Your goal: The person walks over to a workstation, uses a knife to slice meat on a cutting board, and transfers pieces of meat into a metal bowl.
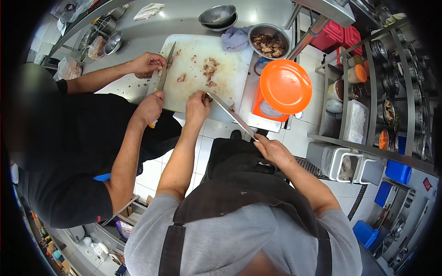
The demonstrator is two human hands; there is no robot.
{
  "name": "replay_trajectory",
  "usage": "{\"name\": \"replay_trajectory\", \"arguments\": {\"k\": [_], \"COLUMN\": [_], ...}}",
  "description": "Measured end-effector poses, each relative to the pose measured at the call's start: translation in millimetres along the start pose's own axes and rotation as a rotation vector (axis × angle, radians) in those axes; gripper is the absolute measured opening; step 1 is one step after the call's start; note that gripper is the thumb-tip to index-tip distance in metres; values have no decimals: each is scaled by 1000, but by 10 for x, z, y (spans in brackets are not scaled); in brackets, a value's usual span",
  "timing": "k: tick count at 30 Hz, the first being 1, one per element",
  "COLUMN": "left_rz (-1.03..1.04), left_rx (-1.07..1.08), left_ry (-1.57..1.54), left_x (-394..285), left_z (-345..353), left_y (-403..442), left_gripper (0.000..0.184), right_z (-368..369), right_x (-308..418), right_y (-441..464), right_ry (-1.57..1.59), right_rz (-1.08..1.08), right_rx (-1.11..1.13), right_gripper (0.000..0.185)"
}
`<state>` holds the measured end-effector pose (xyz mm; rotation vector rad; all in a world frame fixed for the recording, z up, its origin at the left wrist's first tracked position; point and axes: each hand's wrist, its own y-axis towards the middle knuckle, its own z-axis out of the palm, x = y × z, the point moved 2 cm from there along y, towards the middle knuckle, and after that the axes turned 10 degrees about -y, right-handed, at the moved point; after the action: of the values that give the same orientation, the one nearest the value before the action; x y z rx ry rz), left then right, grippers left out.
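My right hand (271, 149) is closed on the handle of a long knife (232, 116), whose blade slants up and left to the front edge of the white cutting board (230, 60). At the blade's tip, my left hand (198, 106) has its fingers pinched round a small dark piece, too hidden to name. Chopped meat (210, 66) lies scattered over the board. On the board's left side, a co-worker's hands (149, 108) hold a yellow-handled knife (168, 64) and a bit of meat.
Right of the board stands an orange scale (285, 87) with a round plate on top. Behind it is a metal bowl of meat (269, 41), beside a grey-blue cloth (235, 38). Stacked bowls (218, 17) sit farther back. The co-worker (78, 133) stands close on my left.
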<state>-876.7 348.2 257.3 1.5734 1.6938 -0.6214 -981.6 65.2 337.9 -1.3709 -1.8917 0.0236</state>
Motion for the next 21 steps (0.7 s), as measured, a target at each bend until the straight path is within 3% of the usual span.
{"name": "replay_trajectory", "arguments": {"k": [5,9,11,14,16,17,19,21], "left_rz": [71,189,246,77,155,153,325,337], "left_rx": [51,-82,-107,1,207,206,507,504], "left_ry": [10,207,241,67,-98,-95,-189,-247], "left_x": [-142,-210,-110,-139,-434,-516,-692,-632], "left_z": [44,118,127,85,113,174,352,501], "left_y": [-68,-79,-39,-19,-149,-186,-235,-147], "left_gripper": [19,26,28,27,23,23,22,22], "right_z": [-101,-128,-172,-111,-37,-3,18,14], "right_x": [68,35,31,-46,-122,-150,-144,-109], "right_y": [96,64,105,132,133,132,133,114], "right_ry": [84,188,210,238,241,244,247,357], "right_rz": [8,-35,19,84,97,120,133,179], "right_rx": [-107,-256,-225,-222,-249,-245,-243,-203], "right_gripper": [38,37,37,37,38,38,38,38]}}
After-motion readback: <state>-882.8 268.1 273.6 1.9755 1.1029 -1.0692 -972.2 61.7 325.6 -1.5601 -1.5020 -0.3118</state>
